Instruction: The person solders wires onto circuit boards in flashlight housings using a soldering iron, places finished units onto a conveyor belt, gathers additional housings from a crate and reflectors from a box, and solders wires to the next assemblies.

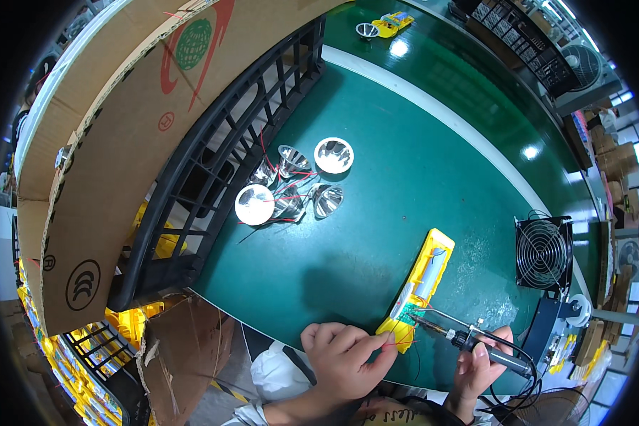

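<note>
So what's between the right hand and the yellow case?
The soldering iron, as the head view shows: the right hand grips its dark handle, and its metal tip points at the green board in the yellow case.

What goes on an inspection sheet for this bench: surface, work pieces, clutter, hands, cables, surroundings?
Surface: green table, whitish smudges right of the yellow housing.
Job's things: housing with battery and green board; iron, tip at the board, contact unclear.
Clutter: six reflectors grouped left, red wires among them.
Hands: left hand pinches a red wire; right hand grips the iron.
Cables: black cable loops by the right hand.
Surroundings: fan right; black crate and cardboard left.
</note>
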`<state>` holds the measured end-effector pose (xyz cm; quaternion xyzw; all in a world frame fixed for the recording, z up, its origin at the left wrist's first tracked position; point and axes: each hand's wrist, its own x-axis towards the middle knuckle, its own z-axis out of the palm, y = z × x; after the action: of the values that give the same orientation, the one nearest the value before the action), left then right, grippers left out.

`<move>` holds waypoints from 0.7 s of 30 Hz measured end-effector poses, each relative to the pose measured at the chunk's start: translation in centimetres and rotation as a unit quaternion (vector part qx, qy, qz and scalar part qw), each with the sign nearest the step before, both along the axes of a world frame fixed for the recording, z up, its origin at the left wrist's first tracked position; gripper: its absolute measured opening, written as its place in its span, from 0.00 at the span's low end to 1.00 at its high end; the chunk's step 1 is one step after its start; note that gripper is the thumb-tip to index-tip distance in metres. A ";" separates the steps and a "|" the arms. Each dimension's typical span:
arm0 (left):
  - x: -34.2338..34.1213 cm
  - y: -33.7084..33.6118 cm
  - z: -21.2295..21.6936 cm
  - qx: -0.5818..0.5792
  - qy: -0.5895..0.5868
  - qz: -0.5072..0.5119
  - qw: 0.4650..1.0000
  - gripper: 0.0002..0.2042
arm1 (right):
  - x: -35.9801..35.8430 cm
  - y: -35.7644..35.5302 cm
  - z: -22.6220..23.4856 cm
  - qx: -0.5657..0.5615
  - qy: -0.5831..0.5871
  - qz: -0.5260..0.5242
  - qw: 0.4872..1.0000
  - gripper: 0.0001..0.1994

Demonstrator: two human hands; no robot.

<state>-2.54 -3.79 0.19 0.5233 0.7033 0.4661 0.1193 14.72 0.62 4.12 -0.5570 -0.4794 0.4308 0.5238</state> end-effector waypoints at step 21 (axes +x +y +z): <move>0.1 0.1 0.0 0.003 0.001 0.000 1.000 0.09 | -0.1 0.0 0.4 -0.002 -0.009 0.010 1.000 0.16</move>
<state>-2.48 -3.67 0.18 0.5240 0.7021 0.4677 0.1172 14.66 0.66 4.48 -0.5569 -0.4889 0.4323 0.5137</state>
